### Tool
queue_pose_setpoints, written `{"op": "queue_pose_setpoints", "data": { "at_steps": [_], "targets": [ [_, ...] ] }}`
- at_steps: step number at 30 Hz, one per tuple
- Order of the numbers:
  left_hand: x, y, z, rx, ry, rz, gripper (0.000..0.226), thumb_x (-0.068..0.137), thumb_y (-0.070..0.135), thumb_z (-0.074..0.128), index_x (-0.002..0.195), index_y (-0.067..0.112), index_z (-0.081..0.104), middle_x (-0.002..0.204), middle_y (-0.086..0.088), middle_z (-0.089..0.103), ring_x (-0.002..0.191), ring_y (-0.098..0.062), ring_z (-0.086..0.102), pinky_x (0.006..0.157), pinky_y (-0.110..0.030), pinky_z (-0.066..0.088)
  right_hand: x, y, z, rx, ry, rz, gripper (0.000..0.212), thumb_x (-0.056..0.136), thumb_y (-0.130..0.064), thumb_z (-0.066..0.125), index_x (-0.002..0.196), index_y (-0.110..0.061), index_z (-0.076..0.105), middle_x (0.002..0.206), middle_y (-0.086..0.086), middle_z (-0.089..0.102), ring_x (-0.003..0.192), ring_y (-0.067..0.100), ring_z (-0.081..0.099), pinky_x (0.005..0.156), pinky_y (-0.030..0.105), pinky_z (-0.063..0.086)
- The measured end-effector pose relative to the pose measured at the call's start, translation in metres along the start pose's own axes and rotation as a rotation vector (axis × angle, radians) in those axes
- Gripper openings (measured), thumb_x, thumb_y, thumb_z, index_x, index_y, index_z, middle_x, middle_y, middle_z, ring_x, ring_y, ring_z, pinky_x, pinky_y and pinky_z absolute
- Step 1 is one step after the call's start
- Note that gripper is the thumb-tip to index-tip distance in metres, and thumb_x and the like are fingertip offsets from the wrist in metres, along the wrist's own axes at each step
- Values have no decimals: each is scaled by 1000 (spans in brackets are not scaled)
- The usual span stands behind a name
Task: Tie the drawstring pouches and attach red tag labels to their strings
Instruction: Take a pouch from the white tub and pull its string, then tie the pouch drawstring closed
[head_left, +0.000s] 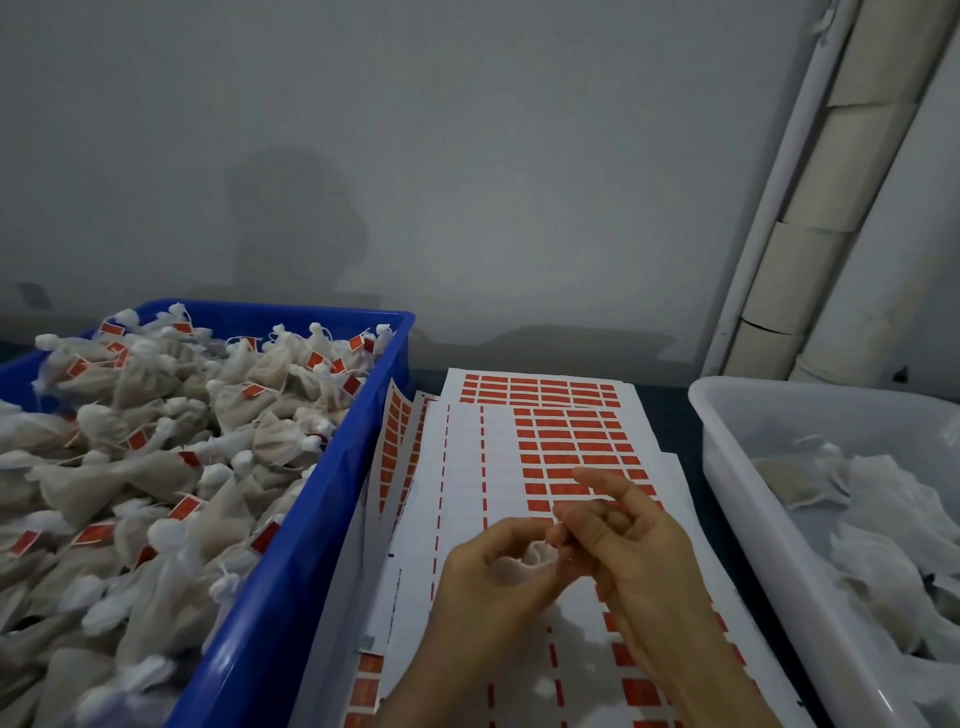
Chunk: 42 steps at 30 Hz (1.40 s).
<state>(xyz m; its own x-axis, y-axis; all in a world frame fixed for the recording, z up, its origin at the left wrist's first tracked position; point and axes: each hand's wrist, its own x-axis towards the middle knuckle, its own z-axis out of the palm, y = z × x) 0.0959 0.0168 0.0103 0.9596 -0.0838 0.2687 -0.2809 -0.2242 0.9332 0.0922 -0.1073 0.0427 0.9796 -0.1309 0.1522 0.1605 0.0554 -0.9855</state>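
My left hand (493, 577) grips a small white drawstring pouch (535, 558) by its gathered neck, above the label sheets. My right hand (628, 551) meets it from the right, thumb and middle fingers pinching at the pouch's top while the index finger sticks out. The string itself is too thin to make out. White sheets of red tag labels (566, 447) lie under both hands; several rows are peeled off.
A blue crate (322, 499) at the left is heaped with tied pouches carrying red tags (192, 506). A translucent white bin (727, 467) at the right holds flat untied pouches (810, 483). A grey wall and pipes stand behind.
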Motion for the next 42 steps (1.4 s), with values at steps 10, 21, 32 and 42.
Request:
{"op": "queue_pose_setpoints", "data": {
  "at_steps": [10, 21, 32, 42],
  "targets": [
    [4, -4, -12, -69, 153, -66, 19, 79, 20, 69, 71, 37, 69, 77, 35, 67, 85, 16, 58, 56, 8, 39, -3, 10, -3, -891, -98, -556, 18, 73, -2, 68, 86, -14, 71, 82, -5, 68, 71, -5, 53, 63, -12, 32],
    [6, -11, -9, 34, 181, -75, 8, 75, 26, 72, 70, 30, 68, 73, 31, 67, 83, 13, 58, 53, 5, 42, -6, 21, 0, -901, 12, -582, 10, 71, -11, 72, 74, -12, 63, 70, 2, 67, 54, 4, 51, 63, 6, 41],
    [4, -4, -10, 9, 130, -25, 14, 74, 24, 73, 75, 32, 62, 81, 43, 60, 86, 19, 55, 56, 6, 41, -6, 13, -9, -784, 265, -450, 29, 73, -11, 70, 72, -26, 46, 70, -10, 53, 56, 3, 50, 58, 6, 31],
    [-2, -9, -8, 472, 131, 131, 16, 83, 39, 58, 95, 38, 69, 103, 38, 37, 105, 7, 35, 95, -9, 28, -11, 5, -8, -559, 49, -382, 16, 76, -24, 62, 68, -33, 53, 69, -23, 60, 75, 7, 62, 56, 1, 44]
  ]
}}
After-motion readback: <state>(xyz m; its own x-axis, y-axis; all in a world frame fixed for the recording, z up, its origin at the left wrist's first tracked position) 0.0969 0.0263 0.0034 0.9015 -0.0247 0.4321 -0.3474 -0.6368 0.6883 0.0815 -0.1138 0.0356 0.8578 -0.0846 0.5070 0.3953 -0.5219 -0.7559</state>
